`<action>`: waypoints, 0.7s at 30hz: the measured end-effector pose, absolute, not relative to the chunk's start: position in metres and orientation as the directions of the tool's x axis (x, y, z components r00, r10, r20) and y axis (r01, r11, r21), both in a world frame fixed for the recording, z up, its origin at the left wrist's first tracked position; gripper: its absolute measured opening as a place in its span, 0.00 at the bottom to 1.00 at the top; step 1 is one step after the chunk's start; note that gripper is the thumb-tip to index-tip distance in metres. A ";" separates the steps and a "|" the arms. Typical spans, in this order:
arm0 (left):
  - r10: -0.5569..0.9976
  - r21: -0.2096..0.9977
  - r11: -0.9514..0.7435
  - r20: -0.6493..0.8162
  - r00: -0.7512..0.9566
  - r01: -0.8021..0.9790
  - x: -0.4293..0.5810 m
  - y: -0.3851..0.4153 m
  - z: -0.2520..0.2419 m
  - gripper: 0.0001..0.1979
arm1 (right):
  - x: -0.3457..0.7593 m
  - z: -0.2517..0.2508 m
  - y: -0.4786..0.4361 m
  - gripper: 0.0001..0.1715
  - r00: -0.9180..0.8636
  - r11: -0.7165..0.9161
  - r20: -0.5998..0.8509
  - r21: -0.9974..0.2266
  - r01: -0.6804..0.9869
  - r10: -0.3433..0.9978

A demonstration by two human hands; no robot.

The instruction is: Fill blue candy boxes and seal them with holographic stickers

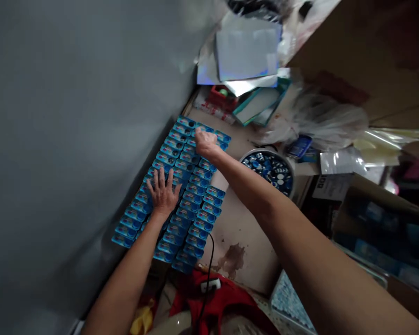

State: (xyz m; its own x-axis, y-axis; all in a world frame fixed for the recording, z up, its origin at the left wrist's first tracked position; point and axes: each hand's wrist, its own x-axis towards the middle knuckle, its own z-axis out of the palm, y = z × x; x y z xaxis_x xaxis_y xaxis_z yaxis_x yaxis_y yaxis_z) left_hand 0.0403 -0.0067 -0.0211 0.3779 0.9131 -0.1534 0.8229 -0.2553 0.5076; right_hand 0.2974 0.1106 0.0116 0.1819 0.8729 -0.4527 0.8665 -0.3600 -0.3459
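"Blue printed cards (195, 190) covered the table (226, 218) along the grey wall (73, 116), overlapping one another in slanting columns. Where were the hands?"

"Both were over the cards. The left hand (164, 194) lay palm down across the left side of the layout, fingers and thumb spread wide, with nothing seen in its grasp."

"And the right?"

"The right hand (206, 141) was at the far end, its fingers mostly curled in — whether they pinched anything, one could not tell."

"Were the cards all alike?"

"Not quite. Several toward the far end bore dark round pieces (175, 152); many nearer ones showed a blue circle (208, 227) instead."

"What stood beside them?"

"A round bowl (293, 170) of small blue, dark and pale pieces (265, 167), just past the right forearm (246, 181), which hid part of it. A black cable (212, 246) curved by the cards' near end — close to a brown stain (233, 260) — and silvery sheets (247, 56) were piled beyond the far end."
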 end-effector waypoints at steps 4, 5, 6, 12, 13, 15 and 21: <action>0.909 0.381 -0.340 -0.101 0.405 0.860 0.043 -0.008 -0.027 0.36 | 0.306 0.015 0.108 0.42 0.283 -0.463 -0.504 -0.275 0.843 0.816; 0.907 0.348 -0.357 -0.094 0.411 0.867 0.043 -0.009 -0.030 0.36 | 0.307 0.013 0.107 0.41 0.286 -0.466 -0.503 -0.277 0.840 0.816; 0.905 0.318 -0.369 -0.089 0.415 0.873 0.042 -0.010 -0.032 0.35 | 0.306 0.011 0.106 0.38 0.291 -0.474 -0.506 -0.280 0.835 0.812; 0.915 0.262 -0.369 -0.067 0.398 0.892 0.041 -0.010 -0.034 0.35 | 0.298 0.023 0.096 0.25 0.287 -0.486 -0.480 -0.364 0.794 0.829; 0.914 0.266 -0.369 -0.073 0.400 0.891 0.042 -0.010 -0.032 0.35 | 0.296 0.028 0.088 0.24 0.282 -0.476 -0.465 -0.377 0.795 0.839; 0.909 0.284 -0.370 -0.087 0.408 0.885 0.043 -0.010 -0.028 0.35 | 0.293 0.036 0.061 0.22 0.276 -0.436 -0.387 -0.425 0.793 0.880; 0.916 0.358 -0.371 -0.012 0.401 0.857 0.040 -0.006 -0.032 0.33 | 0.298 0.014 -0.120 0.08 0.361 -0.277 -0.022 -0.684 0.674 0.932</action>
